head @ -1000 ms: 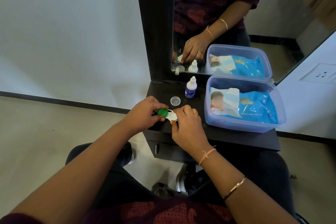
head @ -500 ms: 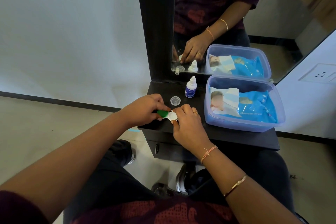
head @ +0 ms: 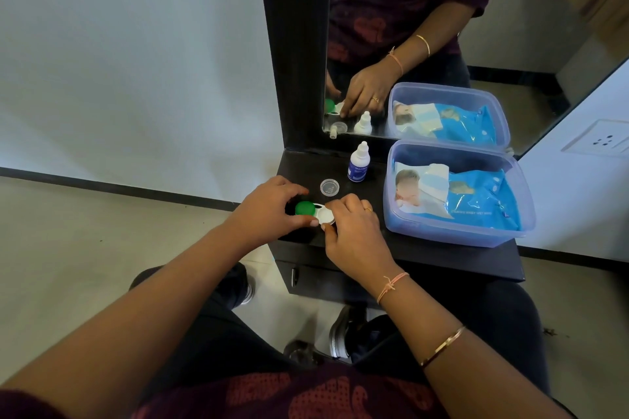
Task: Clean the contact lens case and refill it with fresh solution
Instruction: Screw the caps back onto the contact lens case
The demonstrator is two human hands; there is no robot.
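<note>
At worktop (head: 425, 255) front edge, lens case (head: 315, 213) between both hands; left hand (head: 269, 207) grip holds its green-capped end; right hand (head: 354, 231) grip pinches the white cap (head: 326, 214); solution bottle (head: 358, 163) stands behind.

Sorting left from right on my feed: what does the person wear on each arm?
The left hand and forearm wear nothing visible. The right hand has a gold ring; its wrist a pink thread band; further up, a thin gold bangle. A maroon sleeve tops the left arm.
</note>
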